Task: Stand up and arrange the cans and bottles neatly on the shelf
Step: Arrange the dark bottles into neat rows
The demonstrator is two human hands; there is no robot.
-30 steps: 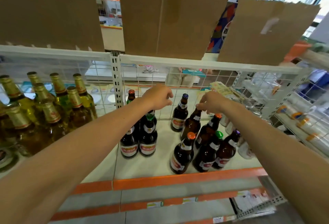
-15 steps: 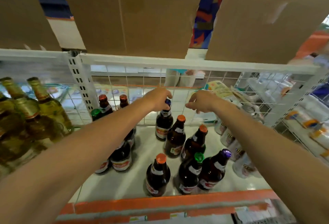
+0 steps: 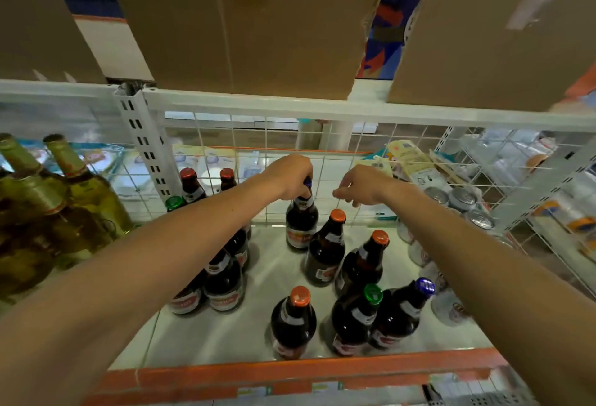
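Brown bottle (image 3: 301,222) at the shelf (image 3: 258,325) back edge — left hand (image 3: 290,176) grips its neck, right hand (image 3: 364,185) loose, empty; aligning it likely comes next.

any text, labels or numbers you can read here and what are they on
No text reads clearly.
Red labels on the brown bottles: blurred.
Print on the cans: blurred.
Tags on the orange shelf edge: too small.
Yellow packet at the back: too small.
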